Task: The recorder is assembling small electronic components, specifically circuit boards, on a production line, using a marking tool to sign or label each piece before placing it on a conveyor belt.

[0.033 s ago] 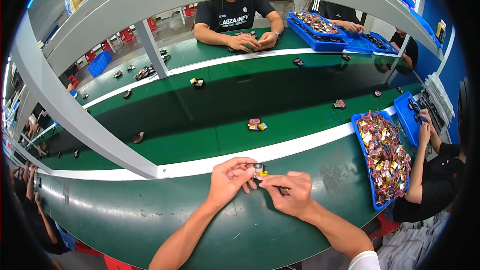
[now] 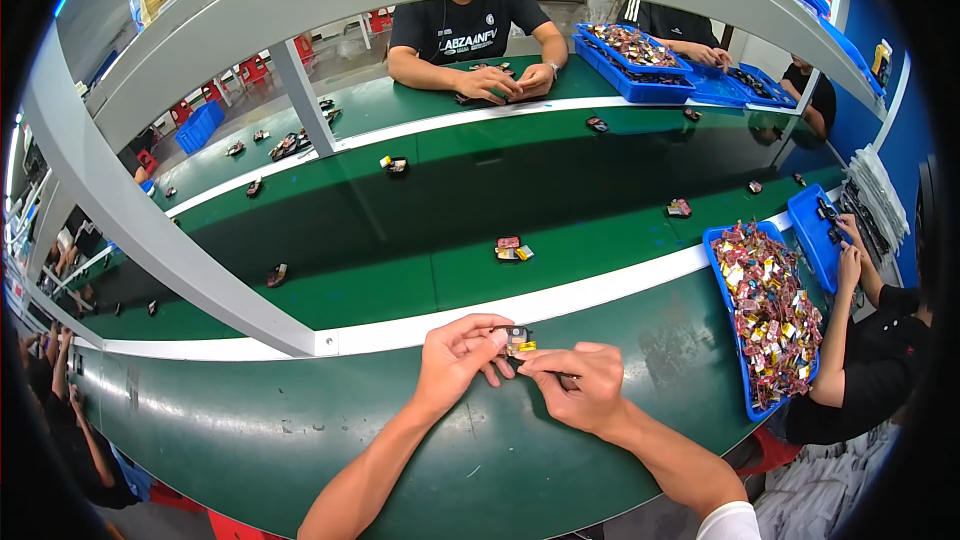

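My left hand (image 2: 460,358) is closed round a small black plastic casing (image 2: 514,331), its thumb lying over the near-left part. Inside the casing show electronic parts and a small yellow-and-silver piece (image 2: 525,346). My right hand (image 2: 580,383) is pinched at the casing's near edge, thumb and forefinger together. Something dark shows between its fingers, mostly hidden, and I cannot make out what it is. Both hands are just above the green worktop (image 2: 400,440), close to its white far rail (image 2: 450,322).
A blue tray (image 2: 745,380) heaped with small red, white and yellow electronic parts stands at my right, near a co-worker's arms (image 2: 845,310). Beyond the rail, a green conveyor belt (image 2: 400,260) carries scattered casings (image 2: 514,250). A grey frame post (image 2: 190,260) rises at left. Another person's hands (image 2: 505,88) work opposite.
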`<state>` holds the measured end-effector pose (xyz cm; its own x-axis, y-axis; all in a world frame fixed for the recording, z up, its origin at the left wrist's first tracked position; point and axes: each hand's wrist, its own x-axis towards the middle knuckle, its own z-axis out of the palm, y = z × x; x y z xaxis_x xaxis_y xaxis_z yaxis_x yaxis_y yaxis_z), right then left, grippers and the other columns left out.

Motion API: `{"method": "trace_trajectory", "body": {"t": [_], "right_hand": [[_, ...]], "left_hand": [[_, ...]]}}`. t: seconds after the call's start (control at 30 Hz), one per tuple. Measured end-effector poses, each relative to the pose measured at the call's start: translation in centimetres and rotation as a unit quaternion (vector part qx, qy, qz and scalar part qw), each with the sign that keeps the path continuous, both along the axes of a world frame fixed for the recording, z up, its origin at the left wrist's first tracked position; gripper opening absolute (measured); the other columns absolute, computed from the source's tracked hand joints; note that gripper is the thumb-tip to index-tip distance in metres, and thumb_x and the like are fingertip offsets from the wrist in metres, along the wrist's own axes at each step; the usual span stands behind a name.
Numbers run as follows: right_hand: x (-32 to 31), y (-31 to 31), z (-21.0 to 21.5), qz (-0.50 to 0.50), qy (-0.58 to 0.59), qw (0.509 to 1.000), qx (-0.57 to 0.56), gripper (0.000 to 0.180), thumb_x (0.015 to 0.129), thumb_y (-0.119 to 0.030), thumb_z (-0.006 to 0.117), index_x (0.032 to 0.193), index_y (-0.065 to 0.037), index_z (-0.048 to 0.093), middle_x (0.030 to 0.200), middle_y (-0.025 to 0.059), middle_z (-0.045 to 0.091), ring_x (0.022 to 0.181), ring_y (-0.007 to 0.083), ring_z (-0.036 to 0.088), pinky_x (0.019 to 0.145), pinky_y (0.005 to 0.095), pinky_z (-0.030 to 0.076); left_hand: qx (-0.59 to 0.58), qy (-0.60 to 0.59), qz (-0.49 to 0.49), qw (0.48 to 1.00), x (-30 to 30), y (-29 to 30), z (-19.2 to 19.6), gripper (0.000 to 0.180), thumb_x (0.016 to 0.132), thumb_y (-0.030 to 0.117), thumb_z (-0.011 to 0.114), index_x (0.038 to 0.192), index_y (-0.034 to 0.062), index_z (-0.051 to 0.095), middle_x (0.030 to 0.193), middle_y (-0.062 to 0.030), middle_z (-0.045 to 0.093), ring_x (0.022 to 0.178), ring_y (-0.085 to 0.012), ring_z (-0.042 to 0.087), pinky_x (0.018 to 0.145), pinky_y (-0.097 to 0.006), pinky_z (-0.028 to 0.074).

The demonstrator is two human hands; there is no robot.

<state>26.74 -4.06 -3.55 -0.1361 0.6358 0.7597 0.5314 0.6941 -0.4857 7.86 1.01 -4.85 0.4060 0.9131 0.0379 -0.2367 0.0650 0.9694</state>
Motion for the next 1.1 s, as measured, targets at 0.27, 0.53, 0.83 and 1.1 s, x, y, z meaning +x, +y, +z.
{"method": "trace_trajectory", "body": {"t": [0.27,0.53,0.83,1.1], "right_hand": [[-0.2,0.1,-0.6,-0.003,0.019,1.0,0.001,0.016,0.071,0.002,0.079,0.08,-0.011,0.075,0.081,0.0015,0.077,0.04,0.0078,0.049,0.043,0.024,0.031],[-0.2,0.1,-0.5,-0.005,-0.003,1.0,0.008,0.019,0.07,0.004,0.079,0.081,-0.011,0.074,0.084,0.0007,0.077,0.043,0.0086,0.053,0.043,0.0245,0.031],[-0.4,-0.1,-1.2,-0.008,-0.06,0.997,0.039,0.024,0.067,0.006,0.078,0.084,-0.01,0.073,0.086,0.0005,0.077,0.05,0.0101,0.062,0.044,0.0241,0.033],[-0.5,0.0,-1.4,-0.012,-0.036,0.999,0.039,0.02,0.07,0.006,0.078,0.083,-0.009,0.072,0.083,0.0021,0.077,0.046,0.0113,0.058,0.043,0.0248,0.034]], "left_hand": [[-0.023,0.009,0.007,1.0,0.1,0.0,-0.5,0.021,0.098,0.008,0.063,0.112,-0.0068,0.066,0.085,-0.012,0.071,0.064,-0.0159,0.069,0.052,-0.025,0.054],[-0.033,0.017,0.008,0.999,0.3,-0.2,0.0,0.022,0.096,0.006,0.065,0.113,-0.0069,0.066,0.082,-0.0109,0.071,0.064,-0.0139,0.068,0.053,-0.025,0.054],[-0.017,0.071,0.032,0.997,0.8,-0.5,-0.4,0.02,0.094,0.001,0.066,0.111,-0.0082,0.067,0.081,-0.0107,0.071,0.063,-0.0115,0.067,0.055,-0.025,0.056],[-0.018,0.115,0.059,0.991,1.4,-0.3,0.5,0.017,0.091,-0.004,0.064,0.108,-0.0086,0.068,0.08,-0.0102,0.071,0.06,-0.0111,0.067,0.053,-0.025,0.057]]}}
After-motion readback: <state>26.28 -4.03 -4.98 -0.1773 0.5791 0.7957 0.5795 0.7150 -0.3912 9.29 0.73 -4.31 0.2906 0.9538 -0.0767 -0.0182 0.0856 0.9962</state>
